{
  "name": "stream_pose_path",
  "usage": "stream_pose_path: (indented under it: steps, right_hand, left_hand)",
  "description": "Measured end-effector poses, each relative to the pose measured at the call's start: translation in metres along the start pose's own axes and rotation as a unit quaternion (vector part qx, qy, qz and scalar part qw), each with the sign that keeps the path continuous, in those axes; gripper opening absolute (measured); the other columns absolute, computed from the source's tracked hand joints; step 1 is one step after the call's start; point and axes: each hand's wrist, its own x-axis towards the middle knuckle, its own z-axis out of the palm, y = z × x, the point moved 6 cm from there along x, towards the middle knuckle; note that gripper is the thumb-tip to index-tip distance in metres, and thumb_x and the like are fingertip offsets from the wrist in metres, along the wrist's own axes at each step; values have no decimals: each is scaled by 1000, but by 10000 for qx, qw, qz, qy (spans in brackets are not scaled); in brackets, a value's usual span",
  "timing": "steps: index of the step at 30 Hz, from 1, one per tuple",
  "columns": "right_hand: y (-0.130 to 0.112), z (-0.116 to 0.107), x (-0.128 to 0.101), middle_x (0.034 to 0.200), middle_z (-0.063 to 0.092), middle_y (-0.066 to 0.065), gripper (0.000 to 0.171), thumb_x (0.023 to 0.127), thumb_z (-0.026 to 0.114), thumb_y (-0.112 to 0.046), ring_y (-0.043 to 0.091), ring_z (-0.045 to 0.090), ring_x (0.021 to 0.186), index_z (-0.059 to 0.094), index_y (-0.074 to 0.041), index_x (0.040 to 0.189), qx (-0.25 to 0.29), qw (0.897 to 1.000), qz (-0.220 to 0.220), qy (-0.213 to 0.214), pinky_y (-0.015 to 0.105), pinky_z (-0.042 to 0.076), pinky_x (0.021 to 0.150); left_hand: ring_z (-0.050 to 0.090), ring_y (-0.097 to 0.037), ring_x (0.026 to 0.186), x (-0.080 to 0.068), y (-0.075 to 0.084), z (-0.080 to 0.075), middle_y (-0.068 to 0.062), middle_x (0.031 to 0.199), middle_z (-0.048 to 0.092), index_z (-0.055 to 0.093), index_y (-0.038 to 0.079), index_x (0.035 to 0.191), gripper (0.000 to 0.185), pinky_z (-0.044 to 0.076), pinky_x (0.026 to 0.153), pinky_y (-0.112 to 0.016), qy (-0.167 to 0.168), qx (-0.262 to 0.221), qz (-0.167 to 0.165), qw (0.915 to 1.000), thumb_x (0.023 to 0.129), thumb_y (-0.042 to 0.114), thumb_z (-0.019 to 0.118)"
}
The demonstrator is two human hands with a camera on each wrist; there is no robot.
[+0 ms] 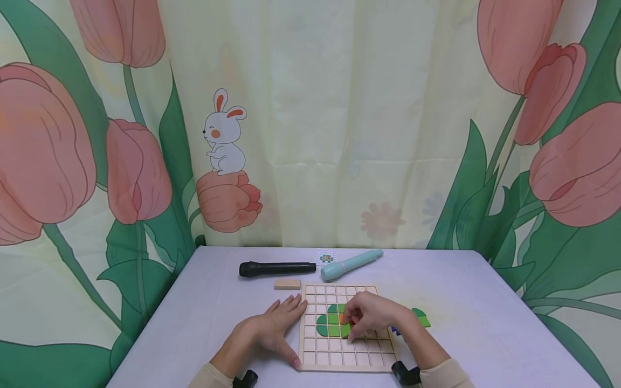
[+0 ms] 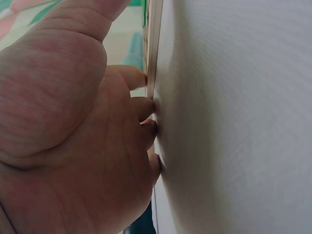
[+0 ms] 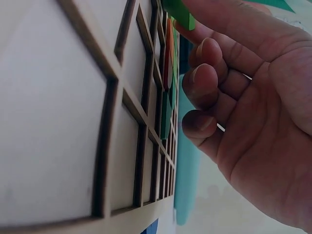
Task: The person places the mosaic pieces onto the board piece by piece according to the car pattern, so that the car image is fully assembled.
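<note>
A square wooden grid board (image 1: 349, 368) lies on the white table. Flat green pieces (image 1: 333, 324) and an orange piece (image 1: 342, 318) sit in its middle cells; a red piece (image 3: 168, 73) shows in the right wrist view. My left hand (image 1: 271, 330) rests at the board's left edge, fingers spread and straight, thumb at the near corner. Over the middle of the board, my right hand (image 1: 377, 312) pinches a small green piece (image 3: 182, 14) between thumb and forefinger. The other fingers of that hand are bent and partly cover the pieces below.
Loose green pieces (image 1: 422, 317) and a blue piece (image 1: 395, 330) lie right of the board, partly behind the right forearm. Beyond the board are a wooden block (image 1: 287, 284), a black stick with a thicker end (image 1: 277, 269), a teal stick (image 1: 351, 264) and a small picture card (image 1: 326, 257).
</note>
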Motion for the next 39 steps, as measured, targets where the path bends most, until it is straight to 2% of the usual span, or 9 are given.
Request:
stream_pose_path:
  steps: [31,35,39]
  right_hand:
    - [1,1,2,71,58,-8,22,78,92,-17,5,50,66,74,-16,91,-107,9998,134,56,19,41,60]
    - [2,-4,0,72,59,-8,17,82,89,-18,6,51,66,75,-17,92,-135,9997,85,186,20,42,60]
    - [2,-17,-5,74,60,-6,17,87,85,-19,7,52,67,76,-13,99,-29,9988,-23,487,21,44,59]
  left_hand:
    - [9,-30,164,2,-3,2,-9,176,12,18,19,168,137,9,132,-56,-28,-16,-40,10000,63,75,86]
    - [8,-29,164,2,-4,2,-8,176,12,18,20,168,137,9,133,-55,-40,-14,-45,10000,63,76,86]
    - [8,-29,164,2,-3,0,-8,176,12,18,19,168,137,9,133,-55,-58,-22,-61,10000,64,76,85]
